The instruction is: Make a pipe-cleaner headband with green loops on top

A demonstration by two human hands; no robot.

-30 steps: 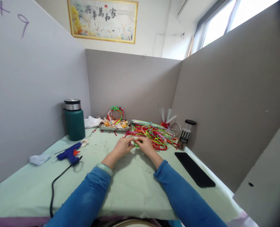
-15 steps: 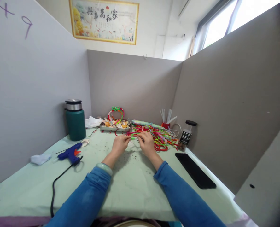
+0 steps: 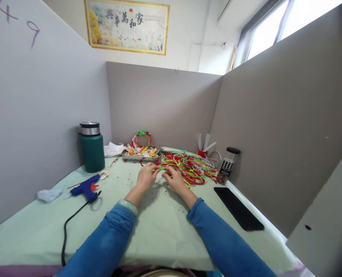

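Observation:
My left hand (image 3: 146, 178) pinches a short green pipe cleaner (image 3: 161, 168) between thumb and fingertips, over the middle of the table. Just to the right, my right hand (image 3: 175, 181) has its fingers pressed together at the other end of the green piece. Its fingertips partly cover that end. Behind my right hand lies a tangled heap of red, green and pink pipe cleaners (image 3: 190, 165). A ring wound from red, pink and green pipe cleaners (image 3: 141, 139) stands on the metal tray (image 3: 140, 158) of small pieces beyond my left hand.
At left are a blue glue gun (image 3: 86, 187) with a black cord, a green flask (image 3: 92, 152) and a folded white cloth (image 3: 49, 194). A black phone (image 3: 238, 208) and a black-lidded jar (image 3: 227, 167) lie right. Grey partitions (image 3: 165, 100) enclose the table on three sides.
My right hand has shifted slightly left and down, its fingers now lower around the green pipe cleaner's end. My left hand has hardly moved.

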